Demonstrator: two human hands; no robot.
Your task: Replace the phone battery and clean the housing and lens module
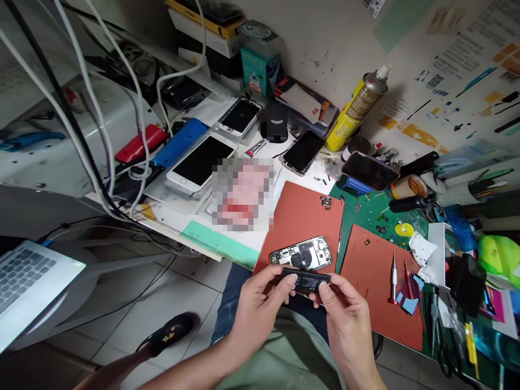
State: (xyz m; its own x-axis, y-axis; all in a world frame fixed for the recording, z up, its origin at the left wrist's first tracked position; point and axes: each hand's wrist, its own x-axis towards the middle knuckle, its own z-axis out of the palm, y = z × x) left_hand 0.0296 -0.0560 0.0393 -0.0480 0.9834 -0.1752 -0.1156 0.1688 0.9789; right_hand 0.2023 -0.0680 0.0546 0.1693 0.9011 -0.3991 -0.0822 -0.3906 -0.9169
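A black phone battery (306, 281) with fine white print is held level between my two hands, near the table's front edge. My left hand (266, 295) pinches its left end, thumb on top. At the right end, my right hand (339, 303) grips it with the thumb on the face and fingers behind. Just beyond the battery lies an opened phone (303, 253), its inner parts exposed, on a reddish-brown mat (304, 216). A small metal part (325, 202) rests near that mat's upper right corner.
Screwdrivers (394, 276) lie on a second brown mat (382, 303) at right. Several phones, including a white one (199, 162), cover the left table. A yellow spray can (357, 108) stands by the wall. Pale cables (93, 103) hang at left. Scissors (449, 352) lie lower right.
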